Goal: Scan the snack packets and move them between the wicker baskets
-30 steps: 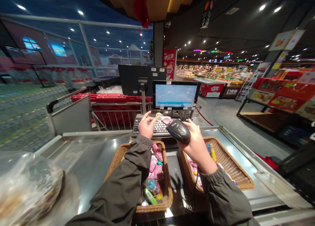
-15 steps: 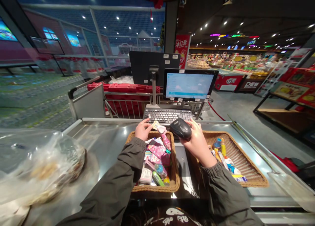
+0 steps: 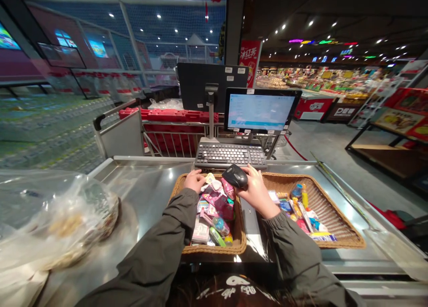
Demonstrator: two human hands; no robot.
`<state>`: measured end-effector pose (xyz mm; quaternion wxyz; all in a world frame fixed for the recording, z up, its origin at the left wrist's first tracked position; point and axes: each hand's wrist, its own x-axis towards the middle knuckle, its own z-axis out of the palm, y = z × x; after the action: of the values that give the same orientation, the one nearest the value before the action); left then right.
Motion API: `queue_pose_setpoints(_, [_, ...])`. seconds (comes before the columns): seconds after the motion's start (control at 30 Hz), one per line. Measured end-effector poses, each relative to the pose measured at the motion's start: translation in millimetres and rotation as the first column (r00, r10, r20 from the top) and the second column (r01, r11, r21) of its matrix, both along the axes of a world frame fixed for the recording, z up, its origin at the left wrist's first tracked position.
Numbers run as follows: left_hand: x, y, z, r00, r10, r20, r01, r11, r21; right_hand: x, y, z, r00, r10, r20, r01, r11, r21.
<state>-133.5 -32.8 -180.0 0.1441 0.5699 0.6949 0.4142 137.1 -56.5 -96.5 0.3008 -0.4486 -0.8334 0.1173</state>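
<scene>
My right hand [image 3: 256,191] is closed around a black handheld barcode scanner [image 3: 235,176], held just above the far end of the left wicker basket [image 3: 214,248]. My left hand [image 3: 195,181] pinches a small pink and white packet [image 3: 211,179] at that basket's far rim, right beside the scanner's head. The left basket is full of small pink and coloured packets and tubes. A second wicker basket [image 3: 337,235] to the right holds several small tubes and packets along its left side.
Both baskets sit on a steel checkout counter [image 3: 147,182]. Behind them stand a keyboard [image 3: 230,155] and a lit till screen [image 3: 261,112]. A plastic bag of goods [image 3: 56,222] lies at the left. A trolley [image 3: 123,133] and red crates stand beyond the counter.
Both hands have come down from in front of the keyboard to the far rim of the left basket, still with the scanner and the packet. The view has tilted down.
</scene>
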Motion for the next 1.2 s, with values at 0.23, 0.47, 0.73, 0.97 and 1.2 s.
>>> queue_pose_setpoints(0.23, [2.4, -14.0, -11.2, 0.986, 0.049, -0.156, -0.067, 0.991, -0.112, -2.3, -2.5, -12.2, 1.000, 0.002, 0.001, -0.002, 1.000, -0.022])
queue_pose_setpoints(0.47, [46.3, -17.3, 27.0, 0.872, -0.157, -0.464, 0.130, 0.987, -0.092, 28.4, -3.8, -12.1, 0.997, -0.067, -0.033, 0.067, 0.998, -0.020])
queue_pose_setpoints(0.73, [170.0, 3.2, 52.1, 0.652, -0.571, -0.499, 0.579, 0.800, -0.158, 112.6, -21.0, 12.7, 0.940, -0.269, -0.208, 0.292, 0.952, 0.088])
queue_pose_setpoints(0.97, [275.1, 42.3, 31.4, 0.302, -0.773, -0.558, 0.749, 0.555, -0.363, 189.3, -36.8, 12.7, 0.869, -0.448, -0.211, 0.469, 0.881, 0.065])
queue_pose_setpoints(1.2, [349.2, 59.4, -18.8, 0.135, -0.870, -0.474, 0.667, 0.433, -0.606, 233.4, -37.7, 1.7, 0.798, -0.567, -0.205, 0.577, 0.817, -0.011])
